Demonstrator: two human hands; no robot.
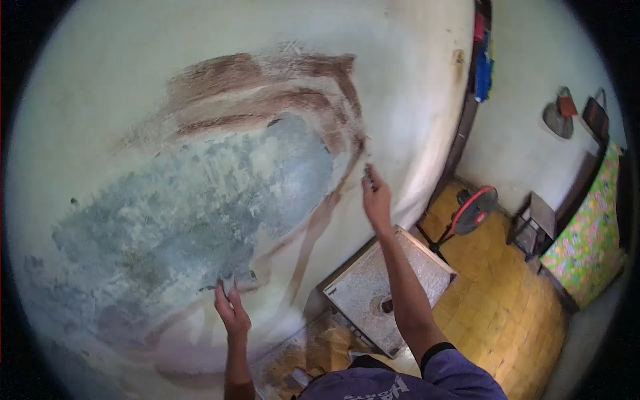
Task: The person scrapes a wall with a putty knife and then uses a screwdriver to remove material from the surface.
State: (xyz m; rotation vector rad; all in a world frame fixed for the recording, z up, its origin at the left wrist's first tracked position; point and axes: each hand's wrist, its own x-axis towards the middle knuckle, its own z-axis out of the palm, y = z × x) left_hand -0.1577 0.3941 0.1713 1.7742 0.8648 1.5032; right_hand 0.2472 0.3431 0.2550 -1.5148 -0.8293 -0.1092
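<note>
In front of me is a pale wall (407, 80) with a large blue-grey, rough patch (293, 160). Brown smears (220, 80) curve over the top and right side of that patch. Low on the patch, my left hand (232, 313) is closed around a small flat pale-grey piece (229, 285), held close against the wall; its exact kind does not show. Farther up, my right hand (377, 197) is closed on a small dark object (367, 175) near the right end of the brown smears. That object is too small to name.
Below my right arm stands a low table (353, 287) with a dusty top and a small dark item (387, 305). A pedestal fan (475, 210) stands on the yellow tiled floor (493, 293). Farther right are a grey stand (535, 223) and a flowered cloth (590, 233).
</note>
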